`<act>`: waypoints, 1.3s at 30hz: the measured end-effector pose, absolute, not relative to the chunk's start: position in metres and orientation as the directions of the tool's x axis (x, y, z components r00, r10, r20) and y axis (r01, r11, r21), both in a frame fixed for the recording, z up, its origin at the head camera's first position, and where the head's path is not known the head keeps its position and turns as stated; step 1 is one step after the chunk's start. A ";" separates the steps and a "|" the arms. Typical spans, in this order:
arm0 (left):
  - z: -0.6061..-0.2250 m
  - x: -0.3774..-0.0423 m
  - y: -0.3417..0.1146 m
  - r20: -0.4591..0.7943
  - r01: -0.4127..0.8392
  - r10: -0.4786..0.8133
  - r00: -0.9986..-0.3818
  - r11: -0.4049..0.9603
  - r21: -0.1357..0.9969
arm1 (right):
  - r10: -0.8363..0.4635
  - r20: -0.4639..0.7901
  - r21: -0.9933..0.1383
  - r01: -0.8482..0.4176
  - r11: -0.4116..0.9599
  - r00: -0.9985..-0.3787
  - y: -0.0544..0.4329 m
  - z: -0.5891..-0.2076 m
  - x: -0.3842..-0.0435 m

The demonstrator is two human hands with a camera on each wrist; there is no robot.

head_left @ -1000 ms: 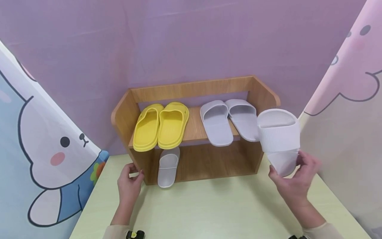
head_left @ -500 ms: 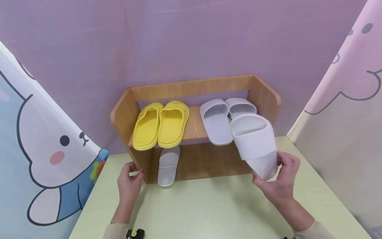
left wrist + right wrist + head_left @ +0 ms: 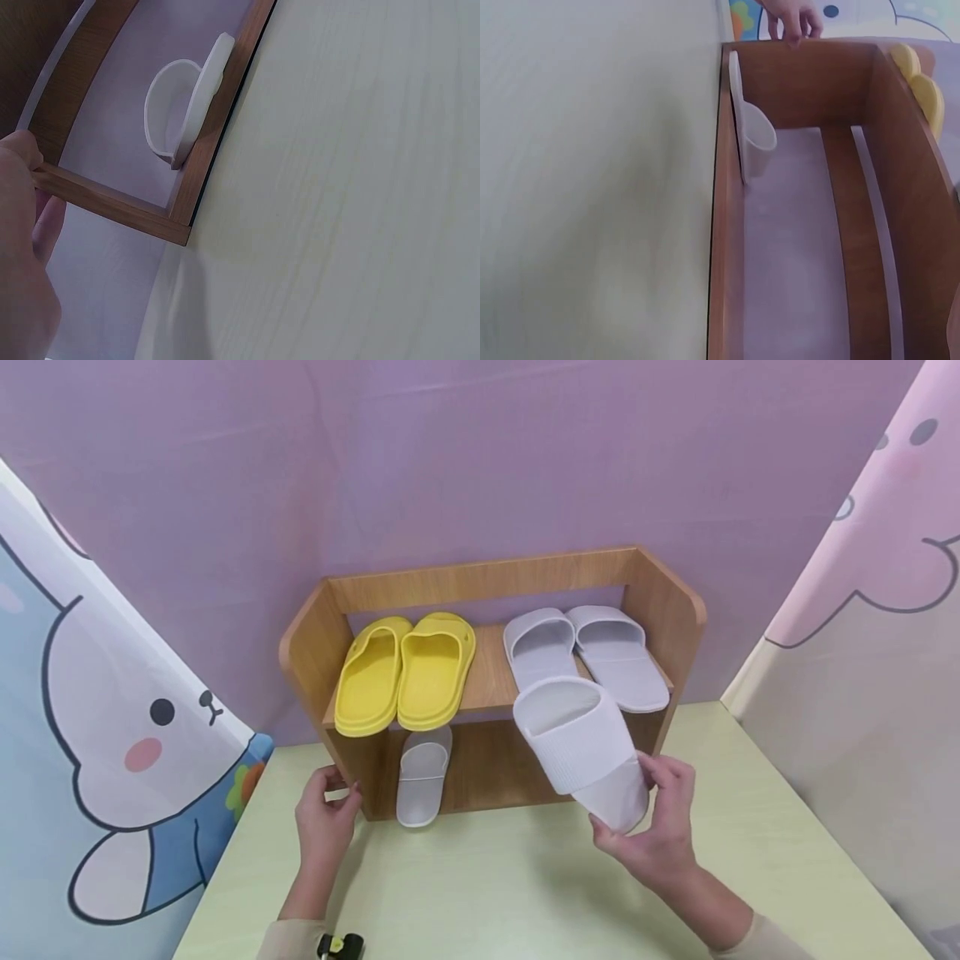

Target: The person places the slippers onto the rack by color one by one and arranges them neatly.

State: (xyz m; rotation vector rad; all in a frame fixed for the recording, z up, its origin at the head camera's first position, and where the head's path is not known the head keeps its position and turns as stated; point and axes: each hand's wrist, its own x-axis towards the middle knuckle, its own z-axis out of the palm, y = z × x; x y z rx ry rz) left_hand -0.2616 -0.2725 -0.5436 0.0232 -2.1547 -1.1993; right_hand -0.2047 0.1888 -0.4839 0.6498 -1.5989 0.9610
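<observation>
My right hand [image 3: 663, 839] pinches a white slide slipper [image 3: 585, 743] by its heel end, thumb and fingers on opposite edges. The slipper hangs tilted in front of the wooden shoe rack [image 3: 487, 585], strap side up, overlapping the right half of the lower level in the head view. At the rack's left side, my left hand [image 3: 326, 822] grips the front edge of the side panel [image 3: 112, 199] between thumb and fingers. One light slipper [image 3: 423, 777] lies on the lower level near the left wall; the right wrist view also shows this slipper [image 3: 761, 139].
On the upper shelf sit a pair of yellow clogs [image 3: 405, 681] at left and two pale grey slippers [image 3: 626, 672] at right. The rack stands on a pale table [image 3: 465, 893]. Purple cloth [image 3: 480, 460] hangs behind, with cartoon-printed cloth [image 3: 135, 735] at the sides.
My right hand has carried the white slipper leftward and down, from beside the rack's right end to in front of its lower level. The left hand stays on the side panel.
</observation>
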 end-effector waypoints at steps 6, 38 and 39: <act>-0.544 -0.262 -0.273 0.539 0.294 -0.311 -0.782 0.579 0.761 | 0.019 0.961 -0.248 -0.825 0.508 -0.277 0.185 -0.499 -0.208; -0.545 -0.264 -0.273 0.550 0.328 -0.313 -0.774 0.545 0.772 | -0.142 0.898 -0.322 -0.842 0.433 -0.416 0.160 -0.519 -0.209; -0.545 -0.263 -0.273 0.550 0.328 -0.313 -0.774 0.545 0.772 | -0.147 0.893 -0.328 -0.839 0.435 -0.426 0.160 -0.519 -0.208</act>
